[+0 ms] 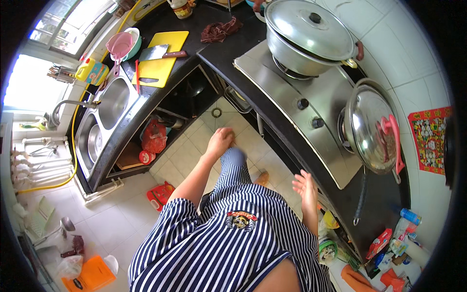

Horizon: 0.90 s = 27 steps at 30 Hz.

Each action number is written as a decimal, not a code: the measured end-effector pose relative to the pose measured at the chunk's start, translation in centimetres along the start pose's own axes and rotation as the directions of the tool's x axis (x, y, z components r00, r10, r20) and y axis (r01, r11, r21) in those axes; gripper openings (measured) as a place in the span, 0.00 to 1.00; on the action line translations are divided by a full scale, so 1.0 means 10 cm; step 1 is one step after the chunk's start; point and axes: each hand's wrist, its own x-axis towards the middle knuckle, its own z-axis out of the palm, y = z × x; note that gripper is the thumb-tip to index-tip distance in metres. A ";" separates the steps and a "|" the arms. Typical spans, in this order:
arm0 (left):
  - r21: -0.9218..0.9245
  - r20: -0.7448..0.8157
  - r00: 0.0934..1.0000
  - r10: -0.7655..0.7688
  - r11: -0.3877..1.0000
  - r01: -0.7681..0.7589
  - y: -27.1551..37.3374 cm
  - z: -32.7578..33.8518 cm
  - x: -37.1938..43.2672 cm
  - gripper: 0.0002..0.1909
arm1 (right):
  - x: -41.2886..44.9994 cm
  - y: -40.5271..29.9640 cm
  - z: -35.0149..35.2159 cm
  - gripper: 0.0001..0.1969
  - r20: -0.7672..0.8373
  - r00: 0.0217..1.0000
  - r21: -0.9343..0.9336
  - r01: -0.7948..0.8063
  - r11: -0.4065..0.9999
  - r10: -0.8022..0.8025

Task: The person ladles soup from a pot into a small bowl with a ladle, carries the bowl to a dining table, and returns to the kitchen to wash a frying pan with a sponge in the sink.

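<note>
My left hand (220,140) hangs over my knee in front of the striped clothing (237,199). Its fingers are blurred and turned down, so whether it grips anything is hidden. Beside the counter's front edge, my right hand (306,188) is held palm inward with fingers apart and nothing in it. Nearest to that hand is the steel gas hob (313,102) with two black knobs. A wok with a domed, shiny lid (374,131) sits on the nearer burner. On the farther burner stands a large aluminium pot (303,51), its lid (310,29) resting tilted.
A cleaver (155,53) lies on a yellow cutting board (157,71) near the double sink (115,98). A pink strainer (119,43) rests in a bowl. Open shelves (175,106) run under the counter. A red item (159,195) lies on the floor. The wok's handle (360,200) juts over the counter.
</note>
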 end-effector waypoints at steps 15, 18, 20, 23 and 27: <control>-0.017 0.336 0.937 -0.092 0.994 0.103 -0.85 -1.23 1.24 0.17 | 2.03 -2.01 3.67 0.28 0.637 0.614 -0.718 0.693 -0.067 -0.467; -0.010 0.251 0.936 -0.247 0.966 0.258 -1.17 -1.53 1.20 0.17 | 2.69 -2.51 4.36 0.27 0.625 0.523 -0.733 0.649 -0.204 -0.579; -0.087 0.174 0.944 -0.282 0.950 0.300 -1.46 -1.59 1.19 0.17 | 3.13 -2.74 4.68 0.27 0.597 0.513 -0.764 0.598 -0.243 -0.617; -0.187 0.173 0.930 -0.326 0.916 0.355 -1.68 -1.60 1.02 0.17 | 3.53 -2.56 4.83 0.29 0.584 0.588 -0.806 0.505 -0.310 -0.560; -0.399 0.276 0.899 -0.341 0.810 0.430 -1.51 -1.67 1.01 0.17 | 3.62 -2.54 4.89 0.26 0.542 0.518 -0.807 0.541 -0.238 -0.662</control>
